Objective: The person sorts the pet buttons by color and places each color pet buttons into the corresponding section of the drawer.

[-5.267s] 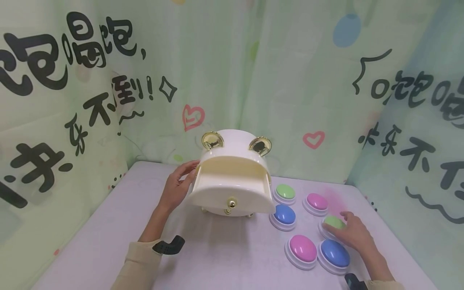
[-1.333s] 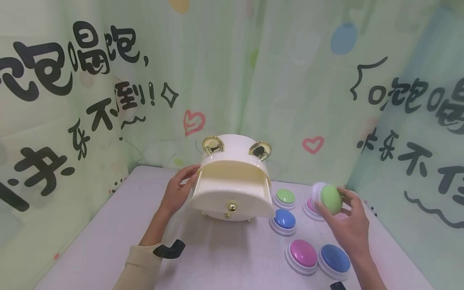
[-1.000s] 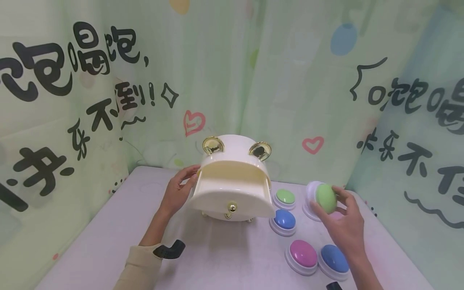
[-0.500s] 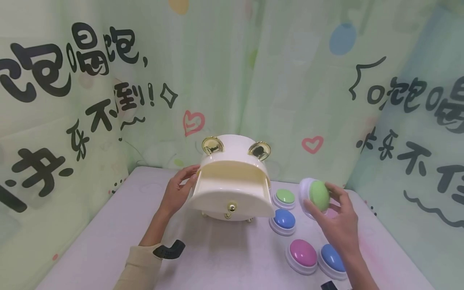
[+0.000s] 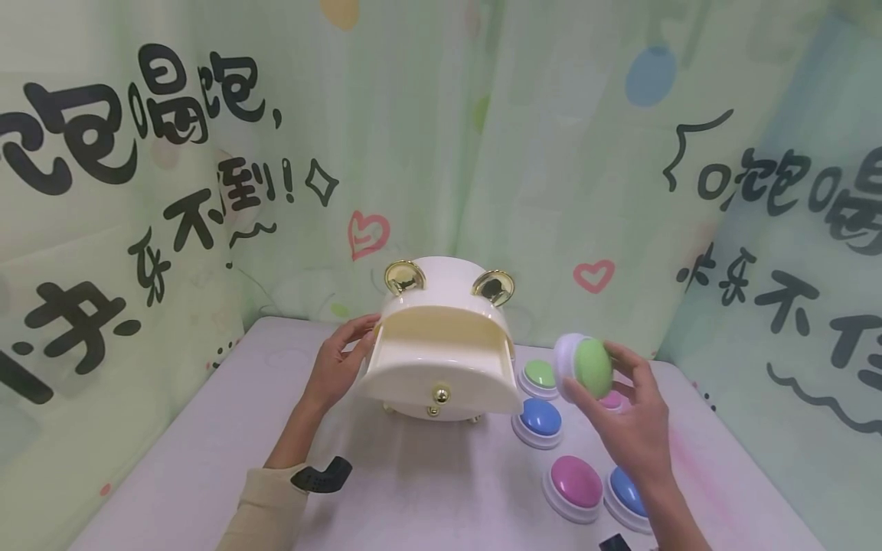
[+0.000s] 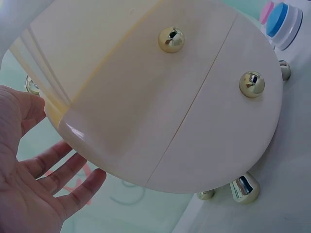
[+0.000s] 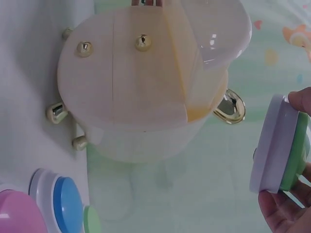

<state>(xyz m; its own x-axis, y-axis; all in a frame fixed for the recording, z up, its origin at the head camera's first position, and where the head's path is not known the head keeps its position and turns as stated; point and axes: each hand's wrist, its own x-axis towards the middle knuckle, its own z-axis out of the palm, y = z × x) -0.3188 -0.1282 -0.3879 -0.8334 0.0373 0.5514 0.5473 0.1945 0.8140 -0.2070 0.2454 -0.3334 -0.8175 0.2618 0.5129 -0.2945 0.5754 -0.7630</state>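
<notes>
A cream storage box [image 5: 448, 287] with gold ears and small gold feet stands mid-table, its upper drawer [image 5: 441, 375] pulled out with no contents showing. At the box's left side is my left hand [image 5: 338, 363]; the left wrist view shows its fingers [image 6: 80, 191] spread along the box's edge. My right hand [image 5: 637, 413] grips a green dome push button [image 5: 594, 369] with a white base, thumb on one side and fingers on the other. It is raised and tilted, right of the box, base facing left. Behind it, a pink push button [image 5: 612, 399] is mostly hidden.
On the table's right side sit another green button [image 5: 540, 373], a blue button [image 5: 540, 417], a pink button [image 5: 576, 482] and a second blue button [image 5: 625, 490] partly behind my right wrist. A printed curtain [image 5: 530, 191] hangs behind the table and along both sides.
My right hand took the green button from the table's right side, lifted it and carried it left towards the box, past the rear pink button. My left hand has stayed at the box.
</notes>
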